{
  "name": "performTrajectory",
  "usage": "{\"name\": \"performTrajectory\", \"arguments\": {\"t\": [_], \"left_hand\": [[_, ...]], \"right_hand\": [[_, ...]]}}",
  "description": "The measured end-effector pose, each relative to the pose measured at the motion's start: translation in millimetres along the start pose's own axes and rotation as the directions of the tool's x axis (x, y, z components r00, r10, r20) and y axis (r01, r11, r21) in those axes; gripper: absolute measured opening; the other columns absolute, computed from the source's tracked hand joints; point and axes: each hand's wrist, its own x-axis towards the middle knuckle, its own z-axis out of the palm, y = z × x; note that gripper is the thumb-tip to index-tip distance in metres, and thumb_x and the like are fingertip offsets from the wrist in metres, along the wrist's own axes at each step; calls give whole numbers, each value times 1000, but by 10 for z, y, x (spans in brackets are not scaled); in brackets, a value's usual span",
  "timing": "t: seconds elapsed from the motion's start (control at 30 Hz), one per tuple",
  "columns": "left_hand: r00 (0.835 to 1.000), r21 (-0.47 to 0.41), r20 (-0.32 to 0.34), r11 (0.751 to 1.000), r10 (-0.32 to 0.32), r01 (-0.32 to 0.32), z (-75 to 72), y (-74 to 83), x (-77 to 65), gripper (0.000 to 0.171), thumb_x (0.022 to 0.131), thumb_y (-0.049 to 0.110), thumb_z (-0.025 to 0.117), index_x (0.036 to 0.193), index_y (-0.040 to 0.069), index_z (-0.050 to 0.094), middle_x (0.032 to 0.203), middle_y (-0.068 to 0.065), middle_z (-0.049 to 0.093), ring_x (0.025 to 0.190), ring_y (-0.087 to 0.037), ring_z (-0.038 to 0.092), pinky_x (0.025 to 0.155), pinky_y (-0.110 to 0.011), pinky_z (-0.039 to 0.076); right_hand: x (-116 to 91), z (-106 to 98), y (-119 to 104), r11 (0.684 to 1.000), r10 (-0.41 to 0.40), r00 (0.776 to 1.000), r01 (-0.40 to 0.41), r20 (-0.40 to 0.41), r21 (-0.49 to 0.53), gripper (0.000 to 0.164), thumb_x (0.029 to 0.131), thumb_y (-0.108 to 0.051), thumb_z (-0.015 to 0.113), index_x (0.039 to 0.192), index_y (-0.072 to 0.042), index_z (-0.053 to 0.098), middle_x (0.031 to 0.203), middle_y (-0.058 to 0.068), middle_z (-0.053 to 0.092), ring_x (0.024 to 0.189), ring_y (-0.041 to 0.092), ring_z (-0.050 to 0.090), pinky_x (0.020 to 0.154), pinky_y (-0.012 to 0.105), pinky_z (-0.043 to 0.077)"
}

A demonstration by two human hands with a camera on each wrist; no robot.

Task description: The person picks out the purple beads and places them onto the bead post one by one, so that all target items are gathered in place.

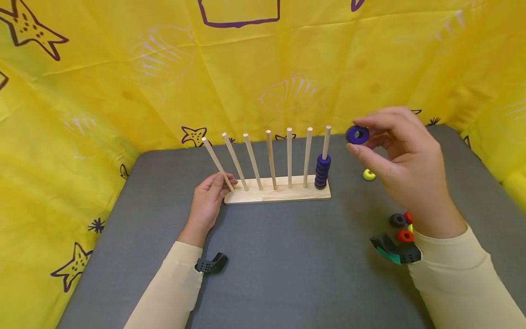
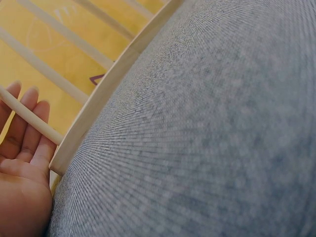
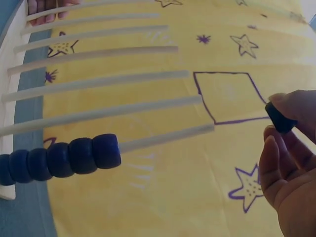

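Observation:
A wooden peg stand [image 1: 283, 195] with several upright pegs stands on the grey table. Several dark blue rings [image 1: 322, 171] are stacked on its rightmost peg; in the right wrist view these blue rings [image 3: 59, 159] lie against one another. My right hand [image 1: 411, 160] pinches a single blue ring [image 1: 357, 135] between thumb and fingertips, to the right of that peg's top and apart from it. At the stand's left end, my left hand [image 1: 208, 201] holds the leftmost peg [image 1: 218, 162] low down, near the base. The left wrist view has its fingers [image 2: 29, 128] behind that peg.
On the right of the table lie a yellow ring [image 1: 369, 174], a dark ring [image 1: 397, 220], a red ring [image 1: 405, 236] and others partly hidden by my right wrist. A yellow cloth [image 1: 230, 82] with drawn sea creatures hangs behind the table.

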Motion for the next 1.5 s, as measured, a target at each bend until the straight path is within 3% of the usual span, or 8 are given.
{"name": "performTrajectory", "arguments": {"t": [0.33, 0.77, 1.1, 1.27, 1.5], "left_hand": [[1000, 14, 3, 1000, -2, 2, 13, -6, -7, 50, 117, 30, 54, 129, -17, 64, 119, -18, 70, 119, -32, 68, 106, -39, 54], [1000, -1, -20, 1000, -16, 16, 15, -7, -3, 46, 116, 27, 56, 128, -16, 66, 115, -16, 72, 115, -29, 70, 104, -37, 54], [1000, 4, -6, 1000, -5, 5, 15, 17, -1, 48, 118, 28, 53, 129, -16, 64, 118, -14, 71, 117, -28, 68, 105, -37, 54], [1000, -6, -7, 1000, -9, 9, 17, 18, 3, 47, 118, 27, 53, 130, -17, 63, 120, -15, 70, 118, -29, 67, 106, -37, 53], [1000, 12, -10, 1000, -13, 13, 21, 16, 11, 48, 118, 29, 52, 130, -16, 64, 120, -16, 70, 119, -29, 67, 106, -37, 53]], "right_hand": [[114, 117, 64, 999, 12, 1000, -13, -4, -48, 43, 83, 27, 80, 122, 10, 74, 117, 12, 64, 100, 24, 62, 86, 22, 57], [197, 274, 206, 1000, -28, 997, 27, 75, 10, 39, 88, 20, 81, 125, 14, 70, 119, 24, 60, 102, 26, 64, 88, 25, 59], [180, 360, 307, 999, 53, 998, -53, 31, -3, 39, 87, 20, 82, 123, 10, 72, 116, -1, 63, 99, 25, 65, 85, 23, 58], [178, 358, 357, 996, 81, 997, -80, 21, -27, 38, 88, 18, 82, 124, 9, 73, 116, -6, 63, 100, 23, 65, 85, 24, 57], [177, 361, 408, 991, 120, 993, -120, 1, -61, 36, 91, 14, 82, 125, 7, 74, 116, -2, 63, 100, 21, 65, 84, 24, 56]]}}
